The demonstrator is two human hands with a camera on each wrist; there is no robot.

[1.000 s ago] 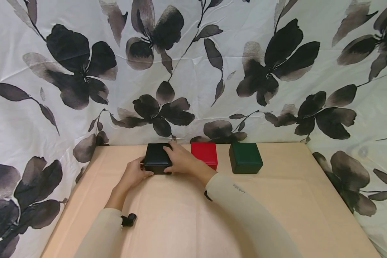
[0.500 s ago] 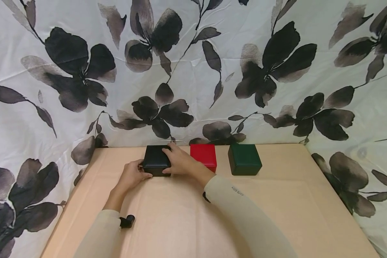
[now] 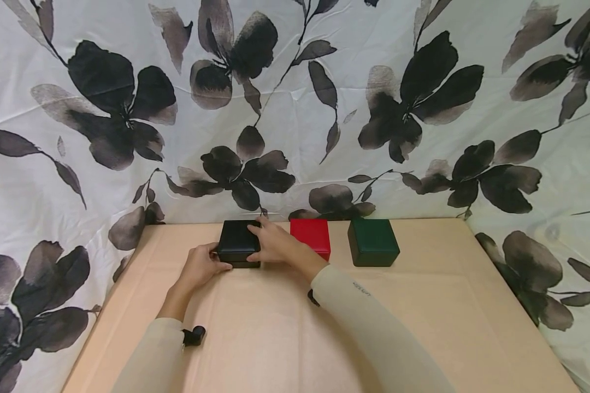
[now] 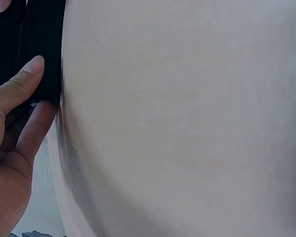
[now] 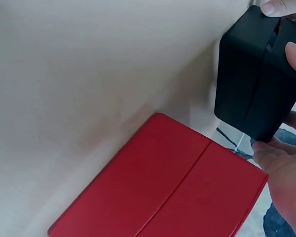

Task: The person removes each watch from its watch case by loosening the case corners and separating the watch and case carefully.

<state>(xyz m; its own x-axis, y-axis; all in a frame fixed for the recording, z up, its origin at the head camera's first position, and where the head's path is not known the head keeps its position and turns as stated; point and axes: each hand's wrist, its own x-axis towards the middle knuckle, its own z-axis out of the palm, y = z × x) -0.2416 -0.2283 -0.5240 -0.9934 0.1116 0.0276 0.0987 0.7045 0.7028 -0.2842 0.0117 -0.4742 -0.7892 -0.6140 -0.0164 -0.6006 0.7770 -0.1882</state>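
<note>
Here, left grip (image 3: 202, 266), right grip (image 3: 275, 244) both holding black box (image 3: 235, 236); small lettering (image 3: 361, 289) on right sleeve (image 3: 376, 325) illegible.

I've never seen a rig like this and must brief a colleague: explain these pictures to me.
There is no robot, only a person's bare left hand and right hand. The widest picture comes from a camera on the head, looking forward and down; the others come from cameras on each wrist, seeing that hand's work up close. Along the far side of the pale peach tabletop is a row of three boxes: a black, square, leather-look box at left, a smooth red box at centre and a dark green, square box at right. Both hands grip the black box, one from either side; neither holds the others.
</note>
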